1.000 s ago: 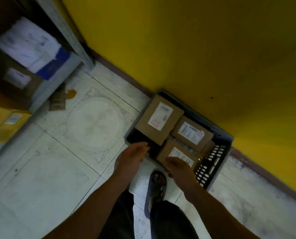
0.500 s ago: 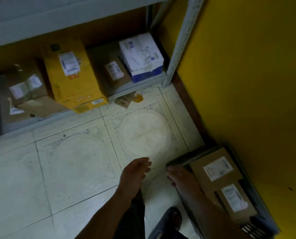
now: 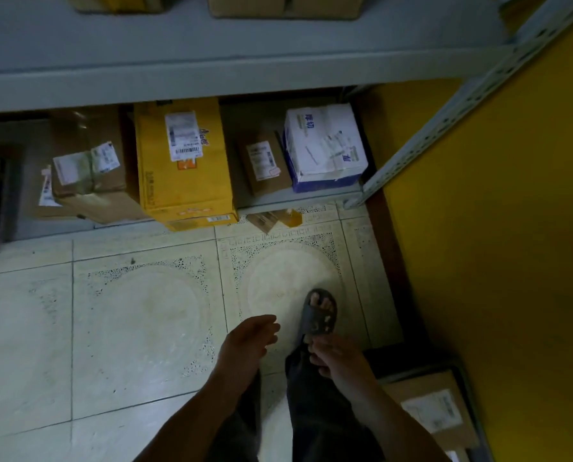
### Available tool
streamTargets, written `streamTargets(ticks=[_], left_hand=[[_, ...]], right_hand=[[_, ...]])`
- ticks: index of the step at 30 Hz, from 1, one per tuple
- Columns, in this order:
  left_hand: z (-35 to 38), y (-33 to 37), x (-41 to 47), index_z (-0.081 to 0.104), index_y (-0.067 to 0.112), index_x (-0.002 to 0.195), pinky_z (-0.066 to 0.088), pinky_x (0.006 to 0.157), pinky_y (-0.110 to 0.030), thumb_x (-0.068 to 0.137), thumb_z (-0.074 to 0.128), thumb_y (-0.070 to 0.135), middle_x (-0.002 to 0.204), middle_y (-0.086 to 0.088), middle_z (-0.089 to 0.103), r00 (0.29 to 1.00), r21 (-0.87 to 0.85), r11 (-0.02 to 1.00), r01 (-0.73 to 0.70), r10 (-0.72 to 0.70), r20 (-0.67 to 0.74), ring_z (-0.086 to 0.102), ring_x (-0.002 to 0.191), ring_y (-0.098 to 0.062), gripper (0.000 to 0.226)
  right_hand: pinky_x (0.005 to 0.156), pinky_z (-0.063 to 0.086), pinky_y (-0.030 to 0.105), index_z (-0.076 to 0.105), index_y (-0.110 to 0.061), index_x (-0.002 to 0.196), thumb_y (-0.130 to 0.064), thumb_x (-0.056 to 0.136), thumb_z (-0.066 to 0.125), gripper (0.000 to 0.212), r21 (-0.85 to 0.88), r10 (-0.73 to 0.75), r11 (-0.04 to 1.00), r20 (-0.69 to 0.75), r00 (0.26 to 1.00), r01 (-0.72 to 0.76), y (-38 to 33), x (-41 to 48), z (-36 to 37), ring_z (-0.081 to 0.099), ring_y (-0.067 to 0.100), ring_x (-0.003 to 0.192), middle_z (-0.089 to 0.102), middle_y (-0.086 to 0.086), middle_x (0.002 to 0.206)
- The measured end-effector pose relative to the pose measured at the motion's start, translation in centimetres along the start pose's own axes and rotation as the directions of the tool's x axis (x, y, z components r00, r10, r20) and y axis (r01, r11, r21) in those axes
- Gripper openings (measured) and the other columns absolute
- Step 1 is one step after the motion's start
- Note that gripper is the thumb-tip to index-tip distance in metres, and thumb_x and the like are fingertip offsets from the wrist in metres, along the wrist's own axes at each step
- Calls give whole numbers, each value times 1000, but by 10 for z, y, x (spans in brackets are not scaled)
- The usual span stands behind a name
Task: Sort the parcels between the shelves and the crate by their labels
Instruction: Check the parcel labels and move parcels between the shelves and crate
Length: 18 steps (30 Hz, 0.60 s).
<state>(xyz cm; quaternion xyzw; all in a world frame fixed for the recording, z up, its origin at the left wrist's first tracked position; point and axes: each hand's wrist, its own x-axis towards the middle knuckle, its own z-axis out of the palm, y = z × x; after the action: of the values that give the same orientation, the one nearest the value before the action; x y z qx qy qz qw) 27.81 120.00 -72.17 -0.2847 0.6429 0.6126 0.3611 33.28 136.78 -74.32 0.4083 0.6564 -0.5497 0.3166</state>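
Both hands empty: left hand [image 3: 249, 341] has loose, slightly spread fingers, right hand [image 3: 337, 356] has loosely curled fingers, both over the tiled floor [image 3: 128, 328] beside a sandalled foot [image 3: 319, 314]. A labelled brown parcel [image 3: 430, 406] lies in the crate [image 3: 468, 405] at lower right. Yellow box [image 3: 182, 161], small brown parcel [image 3: 263, 161] and white-blue box [image 3: 325, 145] sit on the bottom shelf [image 3: 298, 199].

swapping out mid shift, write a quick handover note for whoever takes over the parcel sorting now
Left grip and right grip: open, empty, above the floor.
Crate, lower right: a brown parcel shows inside.
Bottom shelf: yellow box, white box, small brown parcel, taped brown parcel.
Done: cannot tell, labels unreadable here.
Left: read labels, move any misplaced parcel.
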Motion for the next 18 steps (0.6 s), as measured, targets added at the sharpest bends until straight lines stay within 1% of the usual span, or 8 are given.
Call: streamTargets(ticks=[2,4,6,8,9,11,15,18], left_hand=[[8,9,9,66,23,97,47,91,-37,94,56,6,102,-3,71,1000,4,1000,-10,10,-2,66,94,-20,20],[20,18,24,66,24,97,46,92,-39,95,55,7,104,-4,70,1000,-2,1000,-8,8,-8,65,97,-24,20],[37,28,41,66,23,97,46,89,-37,95,55,5,105,-7,70,999,-13,1000,12,-13,-37,65,98,-26,21],[59,35,56,66,22,98,46,82,-33,95,55,5,103,-6,71,998,-39,999,35,-37,-54,65,95,-24,21],[71,41,67,66,22,98,46,81,-31,95,55,5,102,-4,71,997,-56,998,24,-28,-69,65,95,-23,20],[94,49,93,66,21,100,47,82,-30,95,55,6,100,-3,71,995,-54,998,21,-26,-94,65,95,-22,19],[123,69,122,64,10,111,46,78,-28,95,53,3,98,-4,69,992,-107,993,46,-58,-111,64,91,-21,21],[138,83,132,65,14,111,49,86,-34,95,55,8,103,-3,71,991,-97,994,43,-54,-121,66,96,-21,20]], right_hand=[[91,50,34,67,-27,91,-26,96,57,11,-31,-14,999,13,1000,14,-10,12,-15,63,14,102,66,0,111],[94,48,36,66,-26,87,-26,97,56,15,-74,-19,997,27,999,21,-23,30,-30,61,18,106,64,4,113],[93,50,36,66,-30,93,-24,96,57,11,-64,3,998,25,1000,-2,-32,57,-48,61,21,108,64,5,115],[86,51,33,65,-26,99,-21,97,56,11,-44,17,999,32,999,-15,-42,79,-66,62,24,108,64,6,116],[83,51,31,65,-26,96,-20,98,55,12,-37,14,999,41,999,-13,-49,94,-74,62,22,107,64,5,115],[85,52,32,64,-28,92,-22,98,53,14,-60,16,998,79,997,-11,-64,121,-91,63,18,104,65,1,111],[88,53,35,64,-29,97,-31,95,59,6,-41,-5,999,54,999,7,-89,147,-126,66,15,99,68,-1,105],[83,53,28,64,-23,109,-26,97,56,14,-71,16,997,58,998,-12,-105,162,-149,65,12,100,68,-1,106]])
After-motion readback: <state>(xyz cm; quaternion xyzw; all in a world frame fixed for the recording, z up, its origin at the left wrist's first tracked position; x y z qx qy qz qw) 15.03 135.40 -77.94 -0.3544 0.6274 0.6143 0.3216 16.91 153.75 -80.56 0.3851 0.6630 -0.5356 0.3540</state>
